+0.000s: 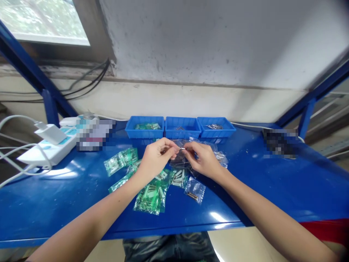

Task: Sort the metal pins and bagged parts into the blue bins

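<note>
Both hands meet over the middle of the blue table (234,203). My left hand (159,154) is closed in a pinch at the left end of a small metallic piece (182,148). At its right end, my right hand (200,156) pinches the same piece between thumb and fingers. Below the hands lie green packets (151,196) with pale and metal parts inside. A small clear bag (195,190) with brass-coloured pieces rests nearer the front edge. More clear bags (220,158) lie behind and beside my right hand.
Three blue bins stand in a row at the back: left (145,133), middle (182,133) and right (216,133). A white power strip (51,149) with cables is at left. Blue posts (305,118) flank the table.
</note>
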A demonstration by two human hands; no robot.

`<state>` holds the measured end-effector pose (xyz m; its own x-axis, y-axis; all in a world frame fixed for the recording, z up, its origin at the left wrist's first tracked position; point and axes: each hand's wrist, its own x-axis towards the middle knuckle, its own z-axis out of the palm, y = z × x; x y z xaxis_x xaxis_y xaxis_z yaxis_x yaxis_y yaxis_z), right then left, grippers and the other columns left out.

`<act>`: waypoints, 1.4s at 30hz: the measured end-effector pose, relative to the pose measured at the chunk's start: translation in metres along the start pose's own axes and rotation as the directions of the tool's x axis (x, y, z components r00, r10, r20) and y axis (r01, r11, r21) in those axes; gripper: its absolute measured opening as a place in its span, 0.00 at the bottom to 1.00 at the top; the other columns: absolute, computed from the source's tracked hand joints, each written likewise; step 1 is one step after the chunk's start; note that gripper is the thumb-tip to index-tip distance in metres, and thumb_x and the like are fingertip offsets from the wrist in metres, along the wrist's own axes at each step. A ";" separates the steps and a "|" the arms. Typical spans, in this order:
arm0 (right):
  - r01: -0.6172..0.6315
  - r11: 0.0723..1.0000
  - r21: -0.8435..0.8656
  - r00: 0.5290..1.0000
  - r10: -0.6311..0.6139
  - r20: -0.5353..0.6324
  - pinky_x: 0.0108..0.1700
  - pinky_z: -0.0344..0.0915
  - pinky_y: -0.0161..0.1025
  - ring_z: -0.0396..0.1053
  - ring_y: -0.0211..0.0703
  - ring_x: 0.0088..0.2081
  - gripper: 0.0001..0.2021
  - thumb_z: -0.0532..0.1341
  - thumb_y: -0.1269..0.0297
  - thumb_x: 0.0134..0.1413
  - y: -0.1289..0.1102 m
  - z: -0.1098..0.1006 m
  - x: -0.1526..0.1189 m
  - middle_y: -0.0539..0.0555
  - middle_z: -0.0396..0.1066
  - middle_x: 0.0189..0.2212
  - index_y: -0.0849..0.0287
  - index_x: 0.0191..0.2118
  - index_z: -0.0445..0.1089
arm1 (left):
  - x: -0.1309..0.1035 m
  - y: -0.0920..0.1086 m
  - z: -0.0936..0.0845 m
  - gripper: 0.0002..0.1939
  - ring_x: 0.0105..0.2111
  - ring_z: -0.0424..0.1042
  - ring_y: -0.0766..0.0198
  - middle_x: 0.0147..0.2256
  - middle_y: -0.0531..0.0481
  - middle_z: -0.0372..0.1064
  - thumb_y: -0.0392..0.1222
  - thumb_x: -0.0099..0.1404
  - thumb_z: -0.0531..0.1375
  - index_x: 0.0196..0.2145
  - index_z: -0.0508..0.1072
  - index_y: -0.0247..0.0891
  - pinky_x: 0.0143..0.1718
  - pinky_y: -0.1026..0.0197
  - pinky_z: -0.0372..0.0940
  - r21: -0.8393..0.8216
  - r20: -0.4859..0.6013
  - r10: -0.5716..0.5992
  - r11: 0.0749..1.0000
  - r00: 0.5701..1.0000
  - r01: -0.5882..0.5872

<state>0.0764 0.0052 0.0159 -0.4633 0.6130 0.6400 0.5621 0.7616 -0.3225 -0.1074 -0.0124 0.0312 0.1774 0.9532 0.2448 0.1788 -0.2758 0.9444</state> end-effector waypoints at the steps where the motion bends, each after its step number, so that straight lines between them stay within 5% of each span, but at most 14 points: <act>1: 0.004 1.000 -0.005 1.000 -0.004 -0.003 0.28 0.58 0.32 0.64 0.35 0.23 0.05 0.55 0.66 0.58 0.000 0.001 0.000 0.50 0.69 0.24 0.60 0.38 0.65 | 0.000 -0.001 0.000 0.05 0.25 0.70 0.68 0.24 0.52 0.69 0.40 0.61 0.58 0.32 0.69 0.35 0.28 0.66 0.66 0.034 -0.007 0.011 0.999 1.000 -0.011; 11: 0.060 0.998 -0.014 0.998 -0.060 0.020 0.29 0.58 0.33 0.66 0.36 0.25 0.06 0.54 0.66 0.60 -0.001 -0.006 0.003 0.52 0.71 0.26 0.60 0.37 0.67 | -0.001 -0.004 -0.005 0.05 0.25 0.70 0.67 0.25 0.53 0.71 0.40 0.64 0.57 0.34 0.72 0.37 0.27 0.65 0.63 0.403 0.039 0.185 0.896 0.982 -0.185; 15: 0.016 1.000 0.013 0.999 -0.017 0.032 0.29 0.58 0.34 0.65 0.36 0.25 0.07 0.54 0.66 0.61 0.000 -0.009 0.002 0.51 0.70 0.24 0.61 0.36 0.67 | -0.002 -0.006 -0.006 0.08 0.30 0.73 0.66 0.33 0.52 0.74 0.38 0.65 0.56 0.41 0.72 0.40 0.30 0.65 0.66 0.479 0.107 0.265 0.831 0.958 -0.283; 20: -0.060 0.996 0.065 0.997 0.057 0.048 0.32 0.61 0.35 0.67 0.37 0.27 0.06 0.54 0.64 0.60 -0.003 -0.008 0.000 0.51 0.70 0.27 0.59 0.39 0.66 | -0.002 -0.007 -0.010 0.08 0.33 0.74 0.64 0.34 0.50 0.75 0.38 0.66 0.54 0.39 0.73 0.39 0.35 0.63 0.67 0.541 0.100 0.355 0.765 0.929 -0.350; 33: -0.033 0.999 0.027 0.999 0.033 -0.002 0.28 0.60 0.34 0.64 0.35 0.25 0.09 0.55 0.66 0.59 -0.001 -0.006 0.000 0.49 0.67 0.25 0.59 0.45 0.62 | 0.000 -0.007 -0.008 0.09 0.25 0.72 0.66 0.24 0.52 0.72 0.39 0.67 0.53 0.35 0.72 0.37 0.28 0.64 0.64 0.573 0.097 0.322 0.755 0.942 -0.318; 42: 0.017 1.000 -0.012 0.999 -0.016 0.039 0.29 0.60 0.35 0.64 0.37 0.27 0.06 0.54 0.70 0.58 -0.001 -0.007 0.002 0.51 0.67 0.26 0.61 0.41 0.66 | -0.003 -0.010 -0.007 0.09 0.25 0.70 0.66 0.25 0.52 0.72 0.39 0.67 0.53 0.37 0.72 0.37 0.28 0.62 0.64 0.523 0.144 0.225 0.809 0.964 -0.268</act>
<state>0.0798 0.0045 0.0226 -0.4987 0.6084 0.6174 0.5629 0.7690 -0.3032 -0.1165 -0.0120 0.0225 0.3507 0.8384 0.4172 0.6032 -0.5430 0.5842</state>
